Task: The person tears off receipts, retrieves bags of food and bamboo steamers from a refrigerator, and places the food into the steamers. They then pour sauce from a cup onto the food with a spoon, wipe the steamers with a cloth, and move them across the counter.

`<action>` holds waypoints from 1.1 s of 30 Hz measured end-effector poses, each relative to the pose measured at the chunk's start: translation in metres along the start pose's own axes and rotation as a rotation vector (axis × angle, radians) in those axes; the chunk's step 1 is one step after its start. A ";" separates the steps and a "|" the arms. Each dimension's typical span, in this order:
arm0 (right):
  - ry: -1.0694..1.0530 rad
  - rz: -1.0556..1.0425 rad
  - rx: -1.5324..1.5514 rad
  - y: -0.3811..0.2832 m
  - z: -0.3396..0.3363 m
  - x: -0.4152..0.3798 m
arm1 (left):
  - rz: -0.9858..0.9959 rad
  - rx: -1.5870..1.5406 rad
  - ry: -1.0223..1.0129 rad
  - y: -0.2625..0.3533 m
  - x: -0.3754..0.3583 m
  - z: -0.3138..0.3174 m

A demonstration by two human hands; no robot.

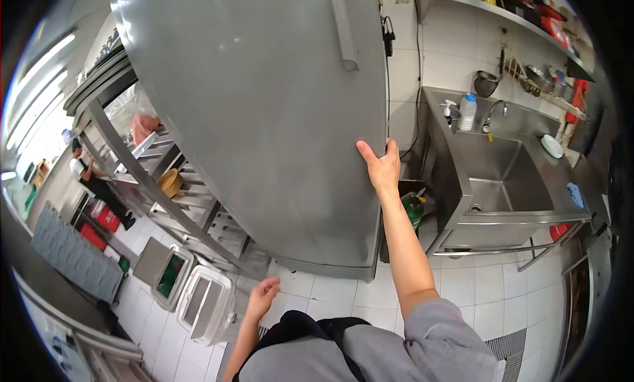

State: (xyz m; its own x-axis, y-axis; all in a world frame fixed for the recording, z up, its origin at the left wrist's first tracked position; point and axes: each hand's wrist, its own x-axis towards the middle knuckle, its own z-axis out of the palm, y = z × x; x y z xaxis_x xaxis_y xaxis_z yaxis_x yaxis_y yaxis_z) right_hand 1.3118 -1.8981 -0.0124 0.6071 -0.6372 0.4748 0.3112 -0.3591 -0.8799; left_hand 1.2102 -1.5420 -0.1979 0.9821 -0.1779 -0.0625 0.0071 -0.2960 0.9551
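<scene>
A large grey steel refrigerator door (264, 117) stands swung out in front of me. My right hand (379, 166) grips its free edge, fingers wrapped around the rim at about mid height. My left hand (262, 297) hangs low near my waist, fingers loosely apart, holding nothing. It hovers above a white lidded bin (208, 306) on the tiled floor.
Behind the door, wire shelves (191, 197) hold a tan bowl and wrapped food. A steel sink (508, 177) with a bottle and a tap stands right. A second bin (168, 276) and red crates sit on the floor at left. Another person (96, 180) stands far left.
</scene>
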 end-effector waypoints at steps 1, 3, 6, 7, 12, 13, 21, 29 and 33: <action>-0.014 0.011 0.013 0.000 -0.001 -0.002 | 0.010 -0.012 -0.015 0.020 0.002 0.010; -0.017 -0.060 0.073 0.000 -0.004 -0.012 | 0.024 -0.018 -0.020 0.051 0.001 0.028; -0.101 -0.145 0.171 -0.011 -0.027 -0.044 | 0.100 -0.041 -0.007 0.085 -0.009 0.055; -0.160 -0.152 0.193 -0.014 -0.036 -0.055 | 0.141 -0.023 -0.003 0.094 -0.015 0.061; -0.450 -0.320 0.403 -0.036 -0.075 -0.121 | 0.295 -0.053 0.139 0.137 -0.056 0.096; -0.534 -0.362 0.427 -0.043 -0.084 -0.134 | 0.370 -0.081 0.221 0.144 -0.069 0.102; -1.329 -0.574 0.592 -0.054 -0.123 -0.192 | 0.384 0.075 0.976 0.102 -0.148 0.103; -1.110 -0.338 0.234 0.005 -0.081 -0.175 | 0.342 0.055 1.331 0.071 -0.166 -0.045; -0.720 -0.323 -0.051 0.047 -0.007 -0.108 | 0.418 0.069 1.253 0.042 -0.178 -0.108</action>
State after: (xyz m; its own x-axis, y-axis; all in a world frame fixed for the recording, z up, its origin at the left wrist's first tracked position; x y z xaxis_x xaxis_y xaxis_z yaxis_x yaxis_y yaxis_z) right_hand 1.2554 -1.8508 -0.1052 0.8219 0.0954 0.5616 0.5291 -0.4931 -0.6906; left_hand 1.0561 -1.4212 -0.1150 0.4164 0.7040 0.5754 -0.3099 -0.4850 0.8177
